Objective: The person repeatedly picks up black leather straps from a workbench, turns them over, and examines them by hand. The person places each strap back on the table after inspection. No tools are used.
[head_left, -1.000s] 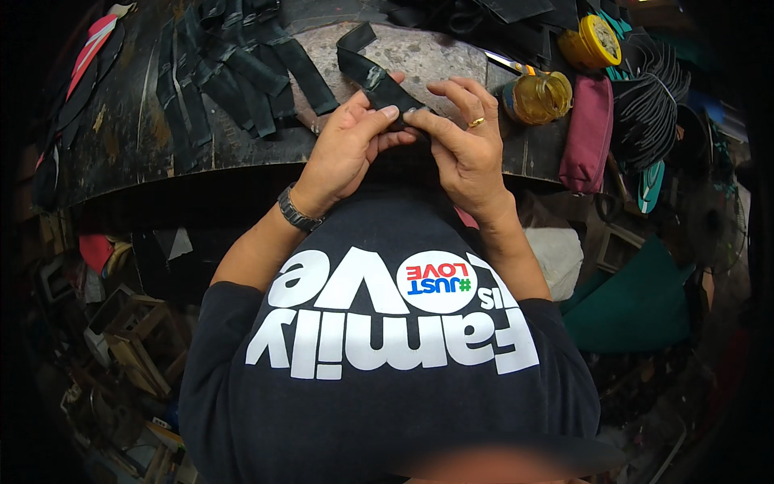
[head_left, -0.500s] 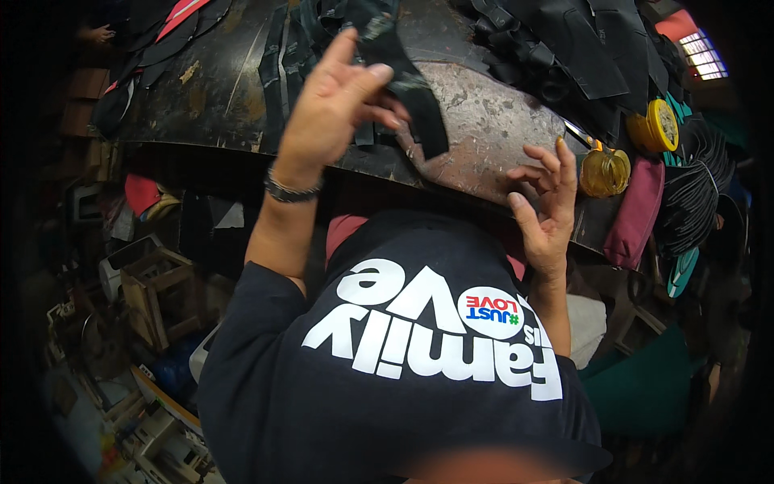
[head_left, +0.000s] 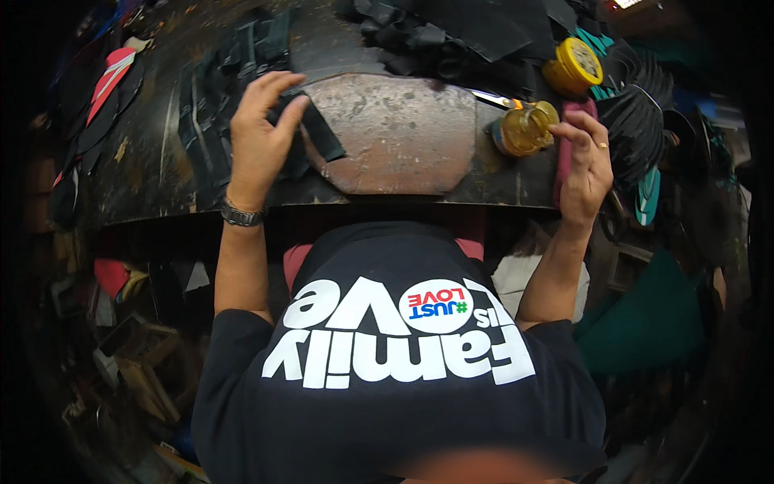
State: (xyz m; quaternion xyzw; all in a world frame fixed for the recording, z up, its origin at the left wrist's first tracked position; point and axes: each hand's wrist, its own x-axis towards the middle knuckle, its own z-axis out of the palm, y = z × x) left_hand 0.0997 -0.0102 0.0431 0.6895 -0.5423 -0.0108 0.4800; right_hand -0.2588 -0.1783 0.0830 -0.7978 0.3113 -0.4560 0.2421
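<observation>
Left hand [head_left: 260, 137] lies palm-down on the dark workbench [head_left: 145, 173], thumb and fingers closed on a black strap piece [head_left: 316, 133] whose free end reaches onto the worn, rust-brown metal plate [head_left: 395, 133] at the bench centre; a metal wristband [head_left: 242, 214] circles the wrist. Right hand [head_left: 587, 165], ring on one finger, is raised at the bench's right edge with fingers curled against an upright maroon strip [head_left: 563, 153]; whether it actually grips the strip cannot be told. Just left of that hand sits an amber jar [head_left: 524, 129], and above it a round yellow-lidded tin [head_left: 574, 66]; any label on either is too small to make out. More black strips [head_left: 214, 97] lie in rows left of the held piece. Dark scraps [head_left: 419, 36] along the far edge merge and cannot be separated, and the fisheye rim cuts off the surroundings. Both forearms rise from the lower edge, spread well apart.
</observation>
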